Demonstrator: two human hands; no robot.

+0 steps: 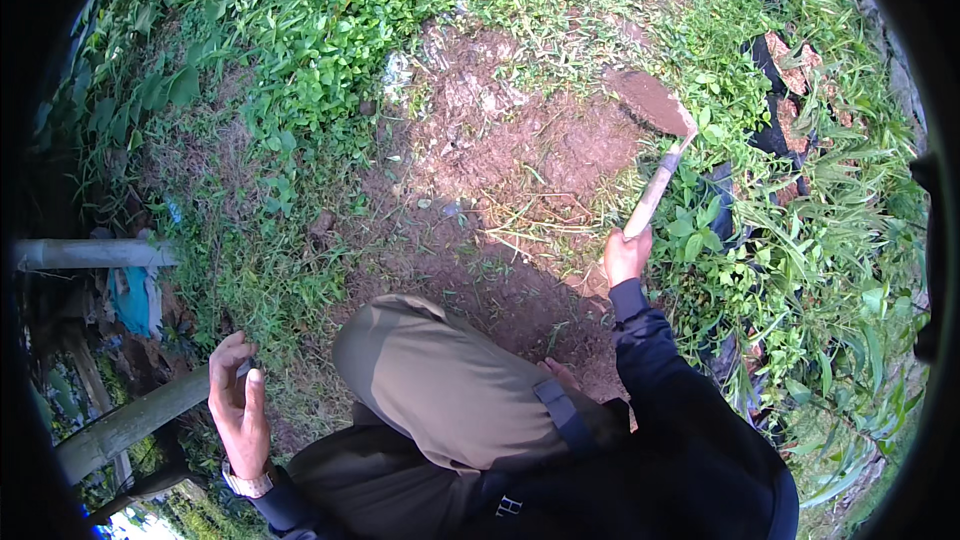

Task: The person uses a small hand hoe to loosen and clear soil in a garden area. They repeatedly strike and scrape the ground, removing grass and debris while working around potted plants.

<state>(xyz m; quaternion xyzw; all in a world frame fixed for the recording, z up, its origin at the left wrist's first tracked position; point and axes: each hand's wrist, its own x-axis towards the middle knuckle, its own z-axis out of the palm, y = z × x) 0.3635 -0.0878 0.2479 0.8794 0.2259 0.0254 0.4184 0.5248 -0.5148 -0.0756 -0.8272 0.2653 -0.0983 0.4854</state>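
Observation:
In the head view, my right hand [628, 253] grips the light wooden handle of a short hoe [651, 198]. The tool's broad, soil-coated blade [651, 101] is at the upper right, over the edge of bare reddish-brown soil [517, 142]. Cut stems and dry grass [540, 213] lie on the ground left of the handle. On the far left, my left hand [241, 405] is raised with its fingers curled and apart; a small dark piece [244, 366] shows between thumb and fingers, too small to identify. My bent knee in brown trousers [450, 382] is between the hands.
Low green weeds [322, 44] border the soil at the upper left. On the right, black plastic bags [769, 119] with brown filling stand among grass. Bamboo poles [97, 253] and a turquoise cloth or sheet [129, 300] are at the left. A small clod [322, 223] lies on the ground.

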